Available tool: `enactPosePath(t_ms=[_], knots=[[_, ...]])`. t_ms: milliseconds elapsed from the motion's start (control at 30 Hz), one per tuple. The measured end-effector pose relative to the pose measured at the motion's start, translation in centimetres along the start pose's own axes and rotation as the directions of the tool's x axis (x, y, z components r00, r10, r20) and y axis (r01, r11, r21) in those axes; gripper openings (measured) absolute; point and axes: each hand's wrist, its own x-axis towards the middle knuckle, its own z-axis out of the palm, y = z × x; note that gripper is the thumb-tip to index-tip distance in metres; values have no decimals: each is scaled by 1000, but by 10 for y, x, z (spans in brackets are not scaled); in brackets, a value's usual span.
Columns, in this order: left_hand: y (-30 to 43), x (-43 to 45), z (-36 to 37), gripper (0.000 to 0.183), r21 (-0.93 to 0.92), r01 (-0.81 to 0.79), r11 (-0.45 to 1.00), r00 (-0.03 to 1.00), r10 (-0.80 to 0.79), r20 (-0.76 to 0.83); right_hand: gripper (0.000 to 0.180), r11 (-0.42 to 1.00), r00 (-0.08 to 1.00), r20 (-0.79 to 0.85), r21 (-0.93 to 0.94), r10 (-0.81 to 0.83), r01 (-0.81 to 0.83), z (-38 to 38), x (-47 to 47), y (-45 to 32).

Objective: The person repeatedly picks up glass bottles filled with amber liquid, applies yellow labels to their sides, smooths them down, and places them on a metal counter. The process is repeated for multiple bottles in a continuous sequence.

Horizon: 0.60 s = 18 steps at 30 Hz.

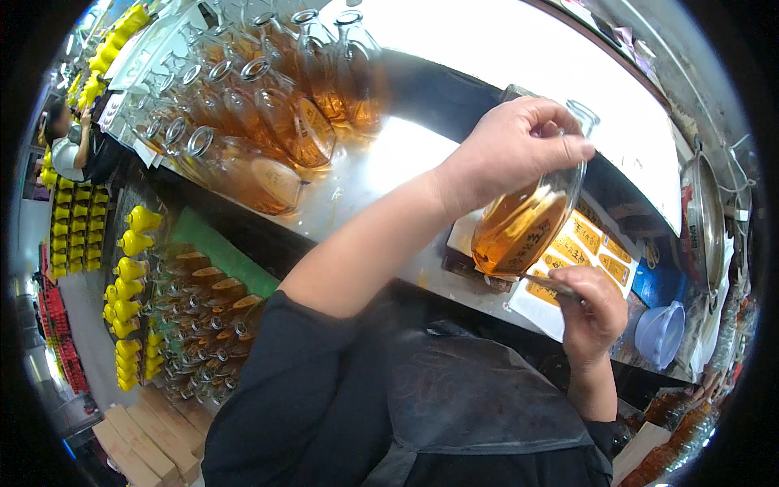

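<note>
My left hand (517,152) grips a clear glass bottle (517,234) by its neck. Amber liquid partly fills the tilted bottle, and a label with dark writing shows on its side. By the bottle's lower end, my right hand (593,304) pinches a thin flat piece (551,285) between thumb and fingers; whether it is a label or a small tool, I cannot tell. Beneath both hands lies a sheet of orange-yellow labels (575,240) bearing writing. A low block (464,234) sits on the table under the bottle, partly hidden by it.
Several amber-filled bottles (243,176) crowd the left part of the metal table (359,213). A pale blue bucket (660,335) is at the right. To the left are more bottles (207,316), yellow bottle-shaped containers (129,274), flat cartons (137,438) and another person (70,146).
</note>
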Motion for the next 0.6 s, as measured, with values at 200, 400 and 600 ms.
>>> enactPosePath(t_ms=[200,400,600], knots=[[35,-60,-10,19,155,-320,935,893,352,-279,39,797,782,-274,439,559,-415,-28,-46,-6],[35,-95,-72,20,535,-168,828,724,472,-503,26,559,588,-236,690,774,-459,-82,-81,-33],[31,-99,-131,43,817,336,468,647,516,-562,24,645,354,-572,453,740,-616,-167,-168,-99]])
